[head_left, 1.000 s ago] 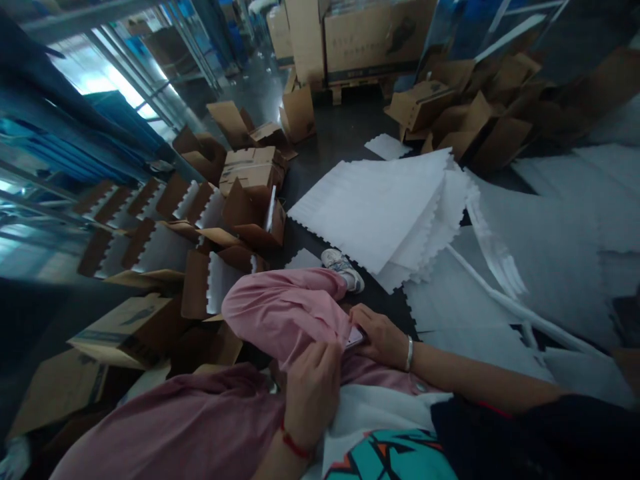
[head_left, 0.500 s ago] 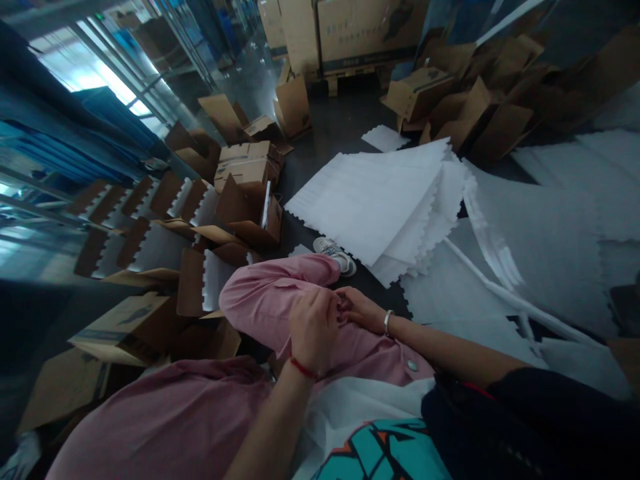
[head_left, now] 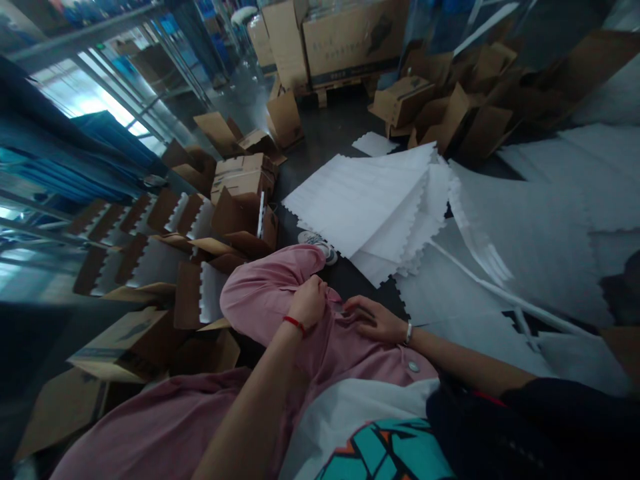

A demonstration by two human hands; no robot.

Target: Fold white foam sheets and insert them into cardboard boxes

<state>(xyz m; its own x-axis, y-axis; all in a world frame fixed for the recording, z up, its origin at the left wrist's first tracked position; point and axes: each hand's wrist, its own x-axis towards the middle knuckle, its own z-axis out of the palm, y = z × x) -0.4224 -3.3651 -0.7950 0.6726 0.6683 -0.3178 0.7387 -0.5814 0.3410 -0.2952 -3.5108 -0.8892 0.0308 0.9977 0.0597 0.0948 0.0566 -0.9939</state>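
My left hand (head_left: 307, 305), with a red cord at its wrist, is closed on a fold of the pink trousers (head_left: 270, 283) over my raised thigh. A lifted flap of the cloth shows beside its fingertips. My right hand (head_left: 376, 320), wearing a light bracelet, lies just right of that flap on the same leg. Its fingers are bent but apart, with a gap between thumb and forefinger, and nothing shows in them. One striped shoe (head_left: 320, 245) stands on the dark floor beyond the knee.
White sheets with toothed edges (head_left: 370, 200) are stacked on the floor ahead, with more spread at right. Opened cartons (head_left: 245, 217) with white sheets inside stand in rows at left. Cardboard boxes (head_left: 355, 43) sit on a pallet at the back; loose cartons (head_left: 450, 113) lie at back right.
My hands have moved apart: the left has shifted slightly forward, gripping the trouser cloth, and the right has drawn back to the right with its fingers loosened. The view has turned slightly.
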